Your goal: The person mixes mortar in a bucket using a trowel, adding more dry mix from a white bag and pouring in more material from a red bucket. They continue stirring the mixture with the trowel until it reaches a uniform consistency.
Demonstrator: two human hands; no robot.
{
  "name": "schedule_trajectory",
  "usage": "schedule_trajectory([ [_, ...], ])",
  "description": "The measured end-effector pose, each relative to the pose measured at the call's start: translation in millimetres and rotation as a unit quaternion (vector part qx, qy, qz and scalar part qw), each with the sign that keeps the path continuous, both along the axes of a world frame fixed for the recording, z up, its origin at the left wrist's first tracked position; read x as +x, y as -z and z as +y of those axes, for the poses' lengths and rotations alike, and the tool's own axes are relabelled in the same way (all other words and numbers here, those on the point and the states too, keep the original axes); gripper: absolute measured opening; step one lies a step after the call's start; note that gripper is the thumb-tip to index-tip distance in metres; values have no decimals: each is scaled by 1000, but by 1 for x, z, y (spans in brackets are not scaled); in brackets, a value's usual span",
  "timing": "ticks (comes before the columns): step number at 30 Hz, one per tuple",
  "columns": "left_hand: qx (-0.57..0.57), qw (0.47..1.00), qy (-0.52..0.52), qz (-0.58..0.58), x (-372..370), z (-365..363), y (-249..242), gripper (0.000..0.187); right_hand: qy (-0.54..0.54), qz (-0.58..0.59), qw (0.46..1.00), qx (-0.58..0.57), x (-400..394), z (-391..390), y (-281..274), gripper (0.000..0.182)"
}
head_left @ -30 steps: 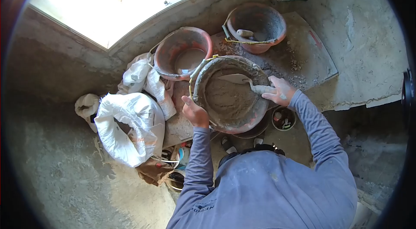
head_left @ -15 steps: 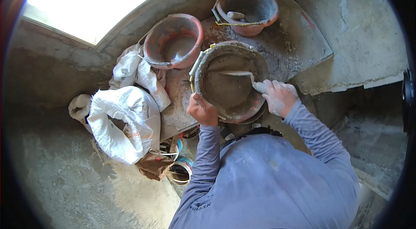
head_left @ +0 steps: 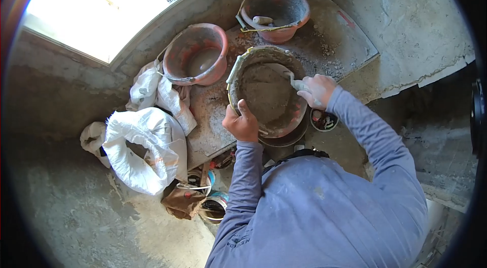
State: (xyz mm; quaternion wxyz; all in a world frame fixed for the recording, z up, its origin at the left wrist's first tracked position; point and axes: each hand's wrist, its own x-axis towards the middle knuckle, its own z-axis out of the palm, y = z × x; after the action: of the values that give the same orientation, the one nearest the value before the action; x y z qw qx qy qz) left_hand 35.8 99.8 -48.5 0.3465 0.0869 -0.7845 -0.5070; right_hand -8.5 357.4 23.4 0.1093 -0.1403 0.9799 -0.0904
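A round bucket [head_left: 302, 111] with grey-brown wet mix [head_left: 264, 93] inside stands in front of me at the board's near edge. My left hand [head_left: 242, 122] grips its rim at the lower left, thumb pointing up. The handle of a trowel [head_left: 298, 84] is in my right hand [head_left: 318, 90], at the bucket's right side. The trowel's blade lies partly in the mix near the far right wall, its edges hard to make out.
Two reddish buckets stand behind, one at left [head_left: 221, 62] and one at the back [head_left: 279, 34] with a light handle-like object inside. White sacks [head_left: 172, 136] sit at left. Small containers [head_left: 323, 120] [head_left: 217, 202] are lower down. A bright window opening [head_left: 101, 4] is at upper left.
My right hand and the trowel have moved up and slightly left, towards the bucket's far side. My left thumb now points up. The view has shifted slightly, and a small container shows below my right hand.
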Motion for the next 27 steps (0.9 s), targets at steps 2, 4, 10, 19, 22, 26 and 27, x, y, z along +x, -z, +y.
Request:
schedule_trajectory([
  [2,19,999,-27,-16,2,0,-3,59,-43,-22,999,-20,-7,7,-2,36],
  [4,23,999,-21,13,-1,-6,0,58,-95,-74,992,37,-14,6,-22,36],
  [10,10,998,-33,-55,0,-7,-4,53,-191,-99,977,-4,-50,-19,5,35],
  [19,49,997,4,-52,10,-20,-1,49,-213,-105,969,-64,-57,-31,19,38],
  [22,54,998,-13,-32,6,-17,-1,51,-242,-53,968,-46,-37,-20,17,39],
  [26,71,996,-6,-58,7,-18,1,58,-209,63,975,30,-5,-13,-1,34],
  [27,62,996,-4,-61,5,-20,1,60,-214,112,968,70,6,-9,1,33],
])
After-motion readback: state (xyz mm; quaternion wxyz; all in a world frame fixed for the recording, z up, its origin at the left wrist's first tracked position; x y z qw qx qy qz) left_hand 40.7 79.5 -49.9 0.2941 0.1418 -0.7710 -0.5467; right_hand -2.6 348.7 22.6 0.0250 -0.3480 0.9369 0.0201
